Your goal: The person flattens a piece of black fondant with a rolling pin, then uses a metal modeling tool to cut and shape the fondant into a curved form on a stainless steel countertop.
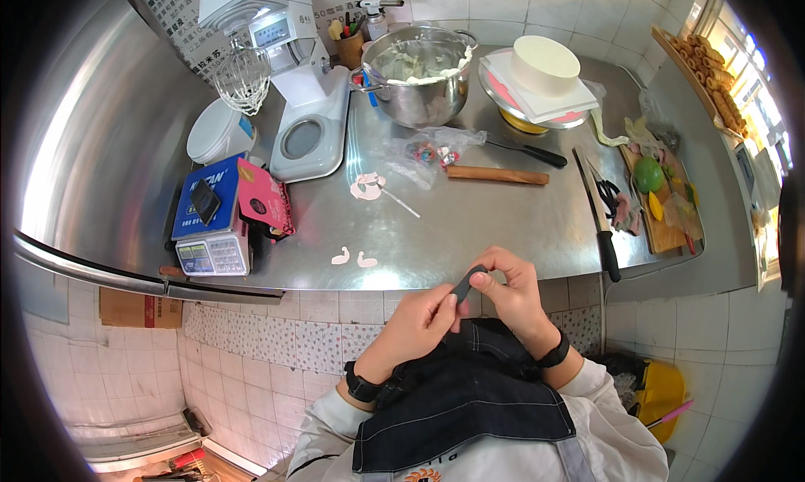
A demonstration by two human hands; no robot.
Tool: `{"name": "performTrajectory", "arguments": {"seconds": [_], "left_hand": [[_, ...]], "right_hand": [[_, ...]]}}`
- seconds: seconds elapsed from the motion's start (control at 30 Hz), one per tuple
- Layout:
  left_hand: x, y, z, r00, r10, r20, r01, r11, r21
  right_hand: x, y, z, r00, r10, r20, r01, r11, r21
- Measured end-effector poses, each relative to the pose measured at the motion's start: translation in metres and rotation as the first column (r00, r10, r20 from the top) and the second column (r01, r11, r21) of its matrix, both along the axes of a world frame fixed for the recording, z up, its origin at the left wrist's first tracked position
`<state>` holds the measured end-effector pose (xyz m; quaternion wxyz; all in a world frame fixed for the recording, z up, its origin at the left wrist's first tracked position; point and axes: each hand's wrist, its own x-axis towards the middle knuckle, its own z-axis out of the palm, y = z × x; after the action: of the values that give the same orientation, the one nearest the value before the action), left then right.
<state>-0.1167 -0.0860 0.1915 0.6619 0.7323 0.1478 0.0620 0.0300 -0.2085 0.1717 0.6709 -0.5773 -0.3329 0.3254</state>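
Between my left hand [422, 321] and my right hand [512, 287] is a dark grey piece of soft, dough-like material [466, 283], pinched by the fingers of both hands just off the steel counter's front edge. Two small pale pink arm-shaped cutouts [341, 256] lie on the counter to the left of my hands. Behind them a flat pale pink sheet with cut-out gaps [367, 186] has a thin craft knife or tool [401, 200] resting on it. A wooden rolling pin [497, 175] lies farther back, beside a clear plastic bag with colourful small items [434, 152].
A stand mixer [309, 139], digital scale [214, 255] and pink pouch [267, 199] occupy the left. A steel pot [418, 98] and a white round cake [546, 66] on a turntable stand behind. On the right lie a long knife [607, 249] and a wooden cutting board [668, 233] with fruit.
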Motion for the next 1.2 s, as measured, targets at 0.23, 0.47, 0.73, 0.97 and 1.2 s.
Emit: {"name": "performTrajectory", "arguments": {"seconds": [0.23,0.47,0.73,0.97,1.2], "left_hand": [[0.002,0.000,-0.013,0.999,0.016,-0.043,-0.019,0.996,-0.084],[0.007,0.000,-0.030,0.996,0.054,0.067,-0.024,0.920,-0.391],[0.018,-0.006,-0.035,0.969,0.243,-0.038,-0.245,0.939,-0.239],[0.003,0.002,-0.016,0.980,0.197,0.011,-0.194,0.972,-0.136],[-0.008,0.000,0.012,0.986,0.109,0.122,-0.119,0.990,0.075]], "right_hand": [[0.008,0.007,-0.008,0.926,-0.048,-0.373,0.028,0.998,-0.058],[-0.007,0.005,0.007,0.630,-0.142,0.764,0.298,0.952,-0.069],[-0.018,0.019,0.007,0.118,-0.155,0.981,0.256,0.959,0.121],[-0.009,0.016,0.010,0.675,-0.112,0.729,0.036,0.992,0.119],[-0.015,0.007,0.025,0.801,-0.059,0.596,-0.012,0.993,0.114]]}}
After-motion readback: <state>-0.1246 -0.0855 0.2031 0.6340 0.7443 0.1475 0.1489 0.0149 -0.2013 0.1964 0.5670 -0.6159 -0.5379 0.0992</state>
